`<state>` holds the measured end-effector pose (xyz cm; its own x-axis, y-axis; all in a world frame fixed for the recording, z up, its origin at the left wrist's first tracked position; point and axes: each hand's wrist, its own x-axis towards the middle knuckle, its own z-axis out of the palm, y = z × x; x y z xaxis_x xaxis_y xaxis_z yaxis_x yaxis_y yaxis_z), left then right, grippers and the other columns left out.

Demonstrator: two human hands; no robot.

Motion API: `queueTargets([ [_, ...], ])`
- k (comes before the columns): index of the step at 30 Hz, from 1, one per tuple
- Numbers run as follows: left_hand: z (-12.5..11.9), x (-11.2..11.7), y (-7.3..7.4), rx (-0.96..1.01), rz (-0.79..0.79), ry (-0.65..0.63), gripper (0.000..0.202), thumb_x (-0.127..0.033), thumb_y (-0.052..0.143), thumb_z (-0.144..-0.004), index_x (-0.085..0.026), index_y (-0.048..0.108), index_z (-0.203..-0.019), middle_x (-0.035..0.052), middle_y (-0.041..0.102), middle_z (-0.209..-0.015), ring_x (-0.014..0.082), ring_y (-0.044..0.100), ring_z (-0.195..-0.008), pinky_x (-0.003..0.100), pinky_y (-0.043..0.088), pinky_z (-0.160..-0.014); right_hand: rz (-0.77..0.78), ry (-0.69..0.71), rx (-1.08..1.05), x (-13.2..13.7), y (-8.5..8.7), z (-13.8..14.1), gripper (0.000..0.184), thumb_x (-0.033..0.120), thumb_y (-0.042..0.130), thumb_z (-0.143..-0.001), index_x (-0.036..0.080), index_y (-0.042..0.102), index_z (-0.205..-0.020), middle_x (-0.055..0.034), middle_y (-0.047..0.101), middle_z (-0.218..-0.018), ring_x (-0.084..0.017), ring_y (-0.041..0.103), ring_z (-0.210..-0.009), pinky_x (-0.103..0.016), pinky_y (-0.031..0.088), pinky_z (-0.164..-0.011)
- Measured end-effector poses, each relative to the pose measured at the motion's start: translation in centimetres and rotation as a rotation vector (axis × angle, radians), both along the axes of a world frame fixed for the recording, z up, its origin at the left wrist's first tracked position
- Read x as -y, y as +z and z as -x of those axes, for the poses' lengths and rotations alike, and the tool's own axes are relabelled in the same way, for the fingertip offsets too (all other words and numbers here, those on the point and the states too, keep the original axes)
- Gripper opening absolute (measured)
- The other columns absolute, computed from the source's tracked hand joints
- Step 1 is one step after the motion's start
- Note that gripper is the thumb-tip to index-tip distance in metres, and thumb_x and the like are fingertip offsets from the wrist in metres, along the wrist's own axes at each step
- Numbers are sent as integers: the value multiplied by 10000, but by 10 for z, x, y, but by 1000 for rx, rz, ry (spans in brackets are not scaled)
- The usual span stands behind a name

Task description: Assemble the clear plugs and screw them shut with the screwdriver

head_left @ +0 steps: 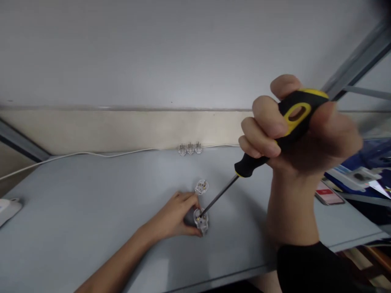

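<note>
My right hand [293, 126] is wrapped round the black and yellow handle of a screwdriver [221, 194], raised at the right. Its long shaft slants down to the left, and the tip meets a clear plug part [201, 223] with brass-coloured metal pieces inside. That part is pinched between the thumb and fingers of my left hand [179, 215], low over the table. Just beyond my left fingers lies a second clear plug part [202, 186], also with brass-coloured pieces. The exact spot under the screwdriver's tip is too small to make out.
Three clear plugs [190, 149] stand in a row at the table's back edge, pins up. A white cable [104, 155] runs along the wall. A phone [330, 193] lies at the right, and a white device [9, 209] sits at the left edge of the grey table [76, 219].
</note>
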<state>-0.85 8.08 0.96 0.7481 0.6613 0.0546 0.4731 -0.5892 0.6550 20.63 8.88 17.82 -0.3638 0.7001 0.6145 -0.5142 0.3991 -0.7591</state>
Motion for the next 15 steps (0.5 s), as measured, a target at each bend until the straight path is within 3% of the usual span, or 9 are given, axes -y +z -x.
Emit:
queueTargets([
  [2, 0, 0, 0, -2, 1, 2, 508, -345, 888, -548, -221, 517, -872, -10, 624, -917, 223, 576, -863, 335, 378, -779, 27, 10, -15, -4, -1, 3, 190, 350, 585, -821, 230, 468, -912, 52, 528, -673, -68, 502, -511, -209, 458, -495],
  [4, 0, 0, -1, -6, 0, 2, 512, -354, 888, -556, -218, 517, -883, -9, 623, -914, 221, 576, -863, 335, 376, -784, 29, 21, -17, -9, -2, 3, 231, 406, 549, -810, 235, 512, -961, 26, 550, -737, -89, 536, -580, -240, 487, -543],
  [7, 0, 0, -2, 11, -9, -9, 496, -408, 862, -594, -217, 515, -893, -2, 624, -924, 218, 572, -862, 335, 378, -790, 14, 88, 45, -12, -3, -1, 262, 407, 528, -801, 265, 566, -1018, -2, 600, -874, -154, 632, -815, -335, 560, -706],
  [10, 1, 1, -4, 20, -12, -9, 489, -433, 849, -609, -220, 511, -890, 0, 623, -933, 217, 569, -863, 329, 378, -788, 9, 39, 108, -7, -2, -2, 211, 340, 604, -777, 283, 554, -974, 14, 627, -1005, -208, 617, -1071, -399, 555, -848],
  [11, 1, 1, -4, 18, -13, -7, 486, -425, 849, -614, -221, 510, -896, 2, 622, -938, 218, 568, -870, 329, 377, -792, 3, 0, 93, -5, -3, 0, 202, 323, 633, -758, 278, 540, -932, 25, 632, -1000, -201, 631, -1040, -377, 562, -822],
  [13, 1, 2, -6, 28, -19, -2, 484, -422, 847, -622, -220, 509, -903, 5, 623, -949, 219, 568, -884, 330, 373, -803, -3, -46, 5, -3, -4, 4, 194, 284, 653, -736, 261, 495, -846, 44, 624, -872, -130, 647, -770, -273, 555, -645],
  [15, 2, 3, -7, 46, -22, 2, 497, -453, 843, -618, -219, 511, -904, 10, 624, -955, 218, 569, -884, 330, 372, -807, 19, -11, -74, -3, -5, 9, 195, 231, 634, -737, 249, 459, -822, 58, 538, -701, -57, 501, -511, -176, 439, -459],
])
